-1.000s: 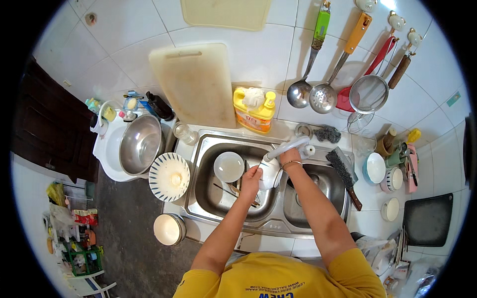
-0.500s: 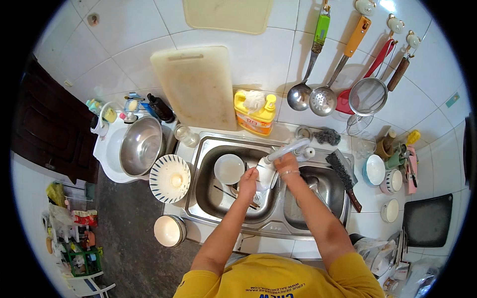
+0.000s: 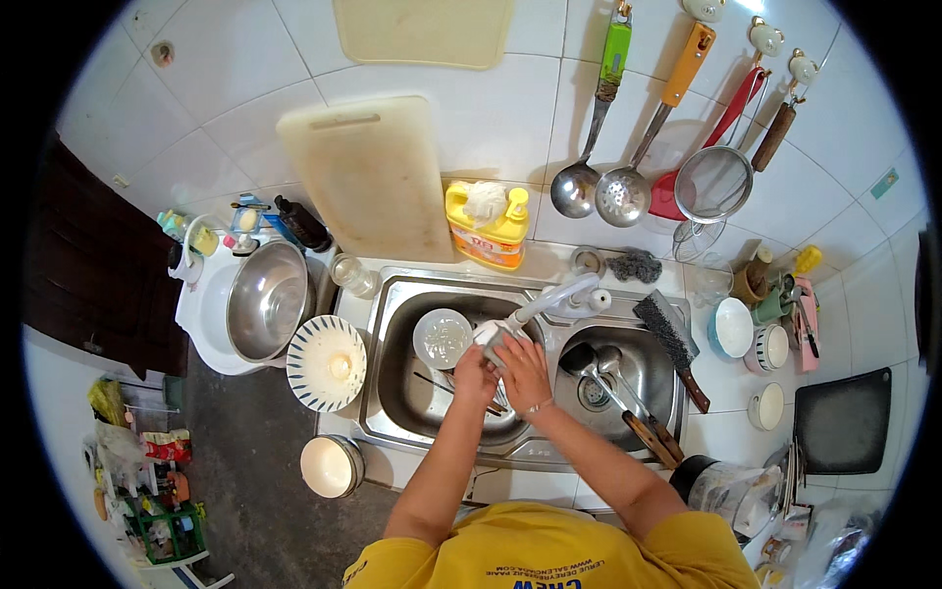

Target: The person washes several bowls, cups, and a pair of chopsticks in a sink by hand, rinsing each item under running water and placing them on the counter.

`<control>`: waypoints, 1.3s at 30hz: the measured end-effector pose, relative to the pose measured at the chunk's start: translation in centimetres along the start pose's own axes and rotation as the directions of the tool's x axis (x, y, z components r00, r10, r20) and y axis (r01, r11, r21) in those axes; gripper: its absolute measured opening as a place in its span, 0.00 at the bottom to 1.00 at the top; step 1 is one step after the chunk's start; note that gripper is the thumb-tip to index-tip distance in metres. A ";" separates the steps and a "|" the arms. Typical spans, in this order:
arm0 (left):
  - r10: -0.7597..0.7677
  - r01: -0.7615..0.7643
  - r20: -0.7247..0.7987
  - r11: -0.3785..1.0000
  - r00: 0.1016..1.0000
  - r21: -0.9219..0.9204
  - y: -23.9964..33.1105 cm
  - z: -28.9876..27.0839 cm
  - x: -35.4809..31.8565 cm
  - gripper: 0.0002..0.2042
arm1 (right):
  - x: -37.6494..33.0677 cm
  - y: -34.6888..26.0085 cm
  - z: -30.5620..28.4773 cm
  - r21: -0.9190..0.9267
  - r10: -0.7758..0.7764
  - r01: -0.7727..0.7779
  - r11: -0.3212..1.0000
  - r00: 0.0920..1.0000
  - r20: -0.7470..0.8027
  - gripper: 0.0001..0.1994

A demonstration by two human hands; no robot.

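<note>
Rinsing goes best with both hands held low over the left basin of the sink [image 3: 392, 393], under the tap spout [image 3: 549, 299]: left hand [image 3: 475, 371] and right hand [image 3: 523, 365] curl together around something small I cannot identify, with the round plate [image 3: 443, 337] just beyond

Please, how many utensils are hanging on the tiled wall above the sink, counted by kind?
Ladle: 1
Slotted skimmer spoon: 1
Red spatula: 1
Mesh strainer: 1
Total: 4 hanging utensils
</note>
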State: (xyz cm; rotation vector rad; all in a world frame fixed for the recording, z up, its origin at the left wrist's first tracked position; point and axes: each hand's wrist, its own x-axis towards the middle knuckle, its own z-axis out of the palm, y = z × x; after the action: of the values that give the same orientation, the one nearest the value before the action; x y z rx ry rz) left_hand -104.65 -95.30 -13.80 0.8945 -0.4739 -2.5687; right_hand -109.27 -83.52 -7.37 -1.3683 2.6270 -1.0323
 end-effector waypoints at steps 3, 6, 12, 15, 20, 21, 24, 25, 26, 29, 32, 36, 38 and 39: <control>-0.076 0.035 -0.143 0.962 0.987 -0.269 0.5 -0.6 -0.3 0.10 | -3.0 1.5 2.7 0.175 0.223 -0.206 0.963 0.971 -0.082 0.22; -0.062 0.032 -0.078 0.941 0.995 -0.338 0.5 -1.9 -0.8 0.11 | -2.2 5.0 5.5 0.651 0.488 -0.355 0.672 0.872 -0.029 0.21; 0.037 -0.034 0.046 0.998 0.998 -0.060 1.5 0.8 -3.1 0.11 | 4.0 6.4 1.9 0.649 0.484 -0.608 0.457 0.782 0.391 0.13; 0.073 -0.115 0.120 0.912 0.990 0.394 2.1 0.0 -2.6 0.11 | 5.0 0.9 -0.3 0.074 -0.157 0.151 0.986 0.985 0.072 0.10; 0.100 -0.108 0.040 0.907 0.994 0.407 2.1 -0.2 -3.7 0.12 | 5.1 6.2 2.6 0.542 0.357 -0.499 0.676 0.866 0.351 0.09; 0.085 -0.092 0.041 0.962 0.996 0.256 2.0 -0.5 -3.7 0.13 | 5.3 6.8 2.1 0.578 0.452 -0.733 0.358 0.678 0.579 0.10; 0.062 -0.055 0.056 0.992 0.996 -0.116 1.7 -0.4 -3.3 0.18 | 3.1 6.2 0.5 0.735 0.358 -0.621 -0.271 0.644 0.676 0.18; 0.007 0.007 0.084 0.986 0.996 -0.167 1.6 0.0 -2.9 0.18 | 2.4 5.9 -0.1 0.717 0.338 -0.599 -0.356 0.633 0.696 0.19; -0.046 0.070 0.115 0.974 0.992 -0.217 1.5 0.3 -2.6 0.17 | 1.7 5.5 -0.5 0.693 0.317 -0.572 -0.438 0.624 0.715 0.20; -0.123 0.143 0.114 0.973 0.986 -0.182 1.0 1.2 -1.2 0.18 | 1.1 5.6 0.4 0.698 0.329 -0.405 -0.591 0.669 0.667 0.19; -0.140 0.156 0.128 0.980 0.982 -0.121 0.0 2.2 -0.6 0.21 | 2.9 4.7 0.0 0.725 0.544 -0.251 -0.641 0.518 0.660 0.16; -0.132 0.126 0.004 0.956 0.991 0.265 -0.7 4.8 -1.8 0.27 | 3.9 3.5 -0.7 0.844 0.696 -0.263 -0.468 0.478 0.535 0.15; -0.119 0.115 -0.010 0.931 0.993 0.345 -0.3 4.5 -1.7 0.27 | 3.5 3.4 -0.5 0.903 0.705 -0.424 -0.071 0.619 0.346 0.16; -0.116 0.113 -0.015 0.917 0.993 0.383 0.1 4.8 -1.9 0.27 | 3.2 3.4 -0.6 0.874 0.675 -0.465 0.142 0.692 0.258 0.16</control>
State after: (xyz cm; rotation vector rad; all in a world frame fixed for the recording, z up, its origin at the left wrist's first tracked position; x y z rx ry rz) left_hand -106.32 -93.66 -9.19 1.0682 -0.9810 -2.6304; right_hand -113.86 -84.18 -7.91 0.0676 1.6600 -1.9736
